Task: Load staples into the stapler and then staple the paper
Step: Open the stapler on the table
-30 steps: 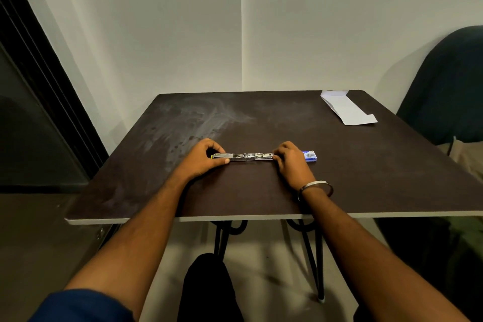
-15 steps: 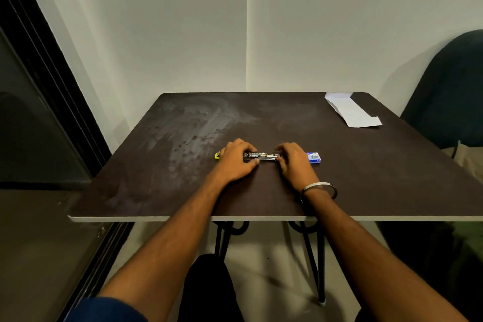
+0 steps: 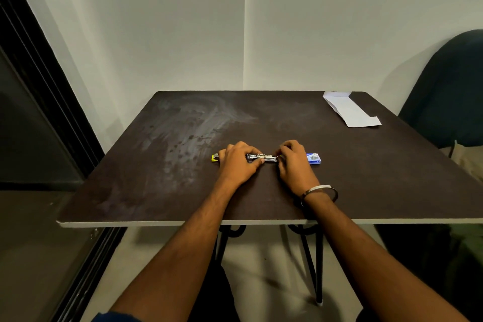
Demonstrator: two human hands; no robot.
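Observation:
A metal stapler lies opened flat on the dark table, its shiny rail showing between my hands and its yellow end sticking out at the left. My left hand presses down on the stapler's left part. My right hand pinches the rail's right end with its fingertips. A small blue staple box rests just right of my right hand. The white folded paper lies at the table's far right corner, well away from both hands.
A dark chair back stands beyond the table's right side. White walls meet in a corner behind the table. A dark door frame runs along the left. The table's near edge is by my forearms.
My left hand slid right along the stapler, uncovering its yellow end, and now rests closer to my right hand. The right hand stayed at the rail's right end.

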